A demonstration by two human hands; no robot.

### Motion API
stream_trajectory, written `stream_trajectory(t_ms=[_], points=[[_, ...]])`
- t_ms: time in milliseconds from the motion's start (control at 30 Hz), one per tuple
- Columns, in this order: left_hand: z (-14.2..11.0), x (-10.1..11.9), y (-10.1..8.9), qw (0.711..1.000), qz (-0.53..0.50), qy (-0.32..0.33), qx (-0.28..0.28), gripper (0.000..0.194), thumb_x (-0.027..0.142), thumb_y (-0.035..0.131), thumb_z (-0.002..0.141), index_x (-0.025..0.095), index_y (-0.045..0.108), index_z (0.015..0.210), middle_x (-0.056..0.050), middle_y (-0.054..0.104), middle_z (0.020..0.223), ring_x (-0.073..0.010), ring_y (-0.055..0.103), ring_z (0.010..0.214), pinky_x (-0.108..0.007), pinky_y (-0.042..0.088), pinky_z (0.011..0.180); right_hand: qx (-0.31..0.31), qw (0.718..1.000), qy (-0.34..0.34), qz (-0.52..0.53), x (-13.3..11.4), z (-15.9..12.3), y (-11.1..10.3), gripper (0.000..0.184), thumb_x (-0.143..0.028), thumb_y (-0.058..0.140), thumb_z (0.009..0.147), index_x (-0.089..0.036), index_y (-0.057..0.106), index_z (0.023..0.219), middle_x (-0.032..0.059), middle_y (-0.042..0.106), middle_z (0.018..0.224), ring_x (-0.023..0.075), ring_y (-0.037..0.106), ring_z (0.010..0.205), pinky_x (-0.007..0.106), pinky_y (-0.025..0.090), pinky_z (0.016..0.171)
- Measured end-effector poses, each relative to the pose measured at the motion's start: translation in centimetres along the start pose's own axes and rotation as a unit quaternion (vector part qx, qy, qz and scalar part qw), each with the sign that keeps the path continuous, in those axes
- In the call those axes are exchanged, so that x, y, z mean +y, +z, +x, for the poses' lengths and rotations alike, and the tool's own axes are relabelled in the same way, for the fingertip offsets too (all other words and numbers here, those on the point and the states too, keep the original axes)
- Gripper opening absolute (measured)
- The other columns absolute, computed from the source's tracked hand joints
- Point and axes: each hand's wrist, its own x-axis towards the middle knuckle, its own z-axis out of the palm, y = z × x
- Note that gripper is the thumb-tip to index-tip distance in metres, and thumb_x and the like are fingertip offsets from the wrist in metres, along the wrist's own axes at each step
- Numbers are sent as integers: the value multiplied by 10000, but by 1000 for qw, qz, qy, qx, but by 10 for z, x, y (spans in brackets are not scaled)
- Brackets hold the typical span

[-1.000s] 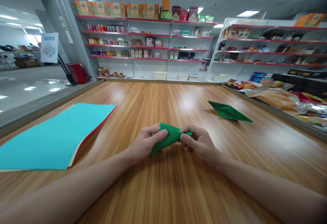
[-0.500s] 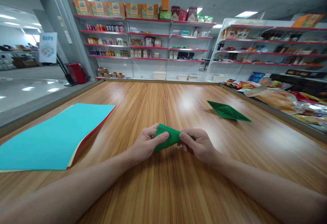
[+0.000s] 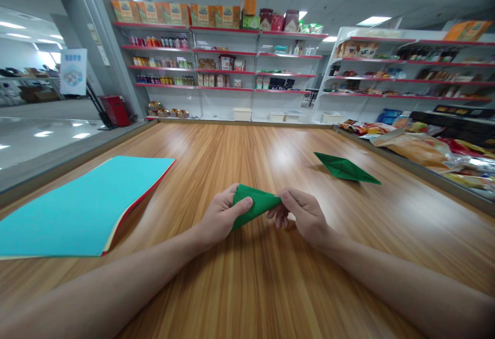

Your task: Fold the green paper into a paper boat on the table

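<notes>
A folded piece of green paper (image 3: 255, 206) is held between my two hands, a little above the wooden table (image 3: 232, 298). My left hand (image 3: 219, 216) grips its wide end, thumb flat on top and fingers hidden behind. At the narrow, pointed end, my right hand (image 3: 305, 213) pinches the tip between thumb and forefinger; its other fingers hang loosely below. Between its layers the upper edge of the paper parts slightly. Farther off to the right lies a second folded green paper shape (image 3: 344, 168), long and pointed at both ends, touched by neither hand.
On the left lies a stack of coloured paper sheets (image 3: 88, 205), turquoise on top with yellow and red edges below. Packaged goods (image 3: 417, 148) are piled beyond the table's right edge. Shelves (image 3: 224, 53) of boxes and bottles stand behind the table.
My right hand has shifted slightly up and to the right with the paper's tip, and its lower fingers have loosened. The upper edge now parts more. My left hand has barely moved.
</notes>
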Motion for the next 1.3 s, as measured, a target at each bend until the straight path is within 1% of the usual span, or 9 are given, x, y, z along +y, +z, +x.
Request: stream_trajectory(t_ms=[67, 133, 267, 333, 500, 667, 800, 900, 1300], points=[[0, 0, 0, 1000, 10, 0, 14, 300, 343, 510, 907, 127, 664, 765, -39, 513, 832, -153, 480, 799, -270, 378, 760, 18, 999, 16, 46, 0, 2, -1, 343, -475, 419, 942, -156, 542, 967, 41, 649, 677, 130, 585, 475, 213, 395, 401], [0, 0, 1, 1000, 22, 3, 19, 308, 349, 513, 904, 129, 651, 740, -36, 509, 816, -154, 477, 795, -274, 379, 762, 26, 997, 32, 63, 2, 3, -2, 331, -497, 456, 919, -183, 493, 1019, 12, 630, 676, 126, 568, 469, 198, 361, 381], [0, 1, 1, 999, 44, 15, 14, 342, 359, 513, 904, 131, 620, 671, -29, 489, 782, -146, 471, 759, -269, 380, 717, -19, 999, 39, -18, 6, 3, -4, 396, -519, 543, 868, -155, 492, 719, -18, 506, 530, 85, 462, 433, 187, 318, 390], [0, 1, 1, 999, 47, 18, 10, 350, 360, 508, 907, 130, 613, 665, -30, 483, 797, -141, 472, 754, -263, 380, 698, -39, 997, 42, -47, 8, 2, -3, 446, -520, 521, 882, -148, 482, 640, -17, 472, 497, 77, 435, 428, 193, 322, 401], [1, -1, 1, 998, 54, 24, 11, 353, 333, 499, 916, 128, 602, 647, -27, 482, 798, -138, 476, 773, -260, 383, 728, -46, 997, 58, -4, 6, 0, 0, 516, -552, 404, 924, -130, 538, 659, 18, 526, 544, 85, 474, 441, 199, 335, 404], [1, 0, 1, 998, 59, 26, 13, 349, 330, 502, 918, 126, 598, 652, -21, 464, 795, -127, 472, 746, -249, 377, 689, -39, 997, 59, -13, 2, 0, -2, 568, -562, 379, 922, -116, 581, 634, 59, 580, 558, 102, 503, 450, 213, 360, 414], [-1, -1, 1, 998, 58, 35, 4, 339, 334, 502, 920, 130, 628, 681, -24, 480, 795, -132, 483, 748, -254, 384, 691, -61, 996, 15, -66, 1, 1, -3, 491, -532, 468, 898, -126, 572, 642, 37, 570, 561, 97, 501, 465, 212, 375, 436], [-1, -2, 1, 998, 58, 39, 5, 341, 343, 498, 923, 132, 644, 699, -32, 496, 810, -140, 492, 766, -258, 392, 695, -59, 992, 3, -111, 2, 1, -3, 422, -490, 535, 879, -134, 559, 652, 21, 554, 552, 97, 505, 479, 206, 370, 440], [-1, 5, 2, 995, 90, 46, 26, 351, 333, 523, 907, 129, 621, 639, -26, 467, 779, -130, 482, 724, -254, 386, 652, -62, 996, 25, -62, 6, 1, -4, 447, -503, 470, 915, -126, 565, 696, 26, 563, 590, 81, 496, 458, 191, 352, 408]])
